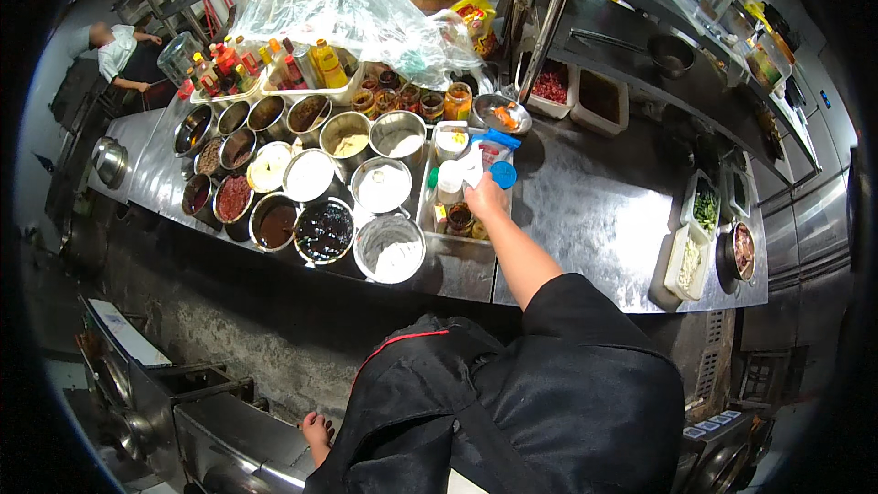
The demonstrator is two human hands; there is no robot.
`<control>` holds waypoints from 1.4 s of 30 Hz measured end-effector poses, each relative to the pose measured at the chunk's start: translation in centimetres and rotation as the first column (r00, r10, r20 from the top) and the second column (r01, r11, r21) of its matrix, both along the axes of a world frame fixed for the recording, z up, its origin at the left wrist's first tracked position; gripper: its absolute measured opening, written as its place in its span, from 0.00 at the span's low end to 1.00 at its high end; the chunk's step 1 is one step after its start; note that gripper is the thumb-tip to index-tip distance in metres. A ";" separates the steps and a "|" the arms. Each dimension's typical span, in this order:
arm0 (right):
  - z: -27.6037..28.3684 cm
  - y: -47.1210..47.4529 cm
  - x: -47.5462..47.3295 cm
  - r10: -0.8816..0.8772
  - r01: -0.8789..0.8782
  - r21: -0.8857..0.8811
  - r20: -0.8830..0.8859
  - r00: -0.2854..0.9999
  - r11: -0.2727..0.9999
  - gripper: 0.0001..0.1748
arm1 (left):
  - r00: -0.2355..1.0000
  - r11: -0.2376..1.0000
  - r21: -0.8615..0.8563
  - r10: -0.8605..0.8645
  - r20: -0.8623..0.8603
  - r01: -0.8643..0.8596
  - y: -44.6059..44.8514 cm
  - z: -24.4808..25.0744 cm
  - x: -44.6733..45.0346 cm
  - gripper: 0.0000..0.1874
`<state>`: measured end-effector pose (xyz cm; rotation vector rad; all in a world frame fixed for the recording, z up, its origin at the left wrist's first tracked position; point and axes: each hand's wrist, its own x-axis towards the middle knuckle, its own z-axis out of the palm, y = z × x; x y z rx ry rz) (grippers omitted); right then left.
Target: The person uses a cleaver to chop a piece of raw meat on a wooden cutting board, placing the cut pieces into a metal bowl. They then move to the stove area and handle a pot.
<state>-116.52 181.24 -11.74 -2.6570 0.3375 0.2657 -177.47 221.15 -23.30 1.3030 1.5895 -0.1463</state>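
My right hand (pixel 485 197) reaches over a tray (pixel 426 219) of jars and bottles on the steel counter. Its fingers are at a white item (pixel 472 166), perhaps paper or a packet; whether they grip it I cannot tell. Beside the hand are a blue round lid (pixel 503 175), a white-capped container (pixel 451 175) and a blue and white bag (pixel 495 144). My left hand (pixel 317 429) hangs low by my side, near the stove edge, fingers loosely apart and holding nothing. Steel pots of sauces and powders stand left of the tray, among them one with white powder (pixel 398 257).
Sauce bottles (pixel 223 68) crowd white trays at the back left. On the right are tubs of chopped greens (pixel 705 209) and pale shreds (pixel 688 264), beside a bowl of meat (pixel 743 250). A steel shelf (pixel 658 7) overhangs the counter. A person (pixel 123 55) stands far left.
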 end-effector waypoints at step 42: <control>-0.1 -0.3 1.1 -0.147 -0.045 0.377 0.465 0.873 0.925 0.12 | 0.983 0.991 -0.044 0.128 0.129 -0.123 -1.7 -2.9 -0.4 0.17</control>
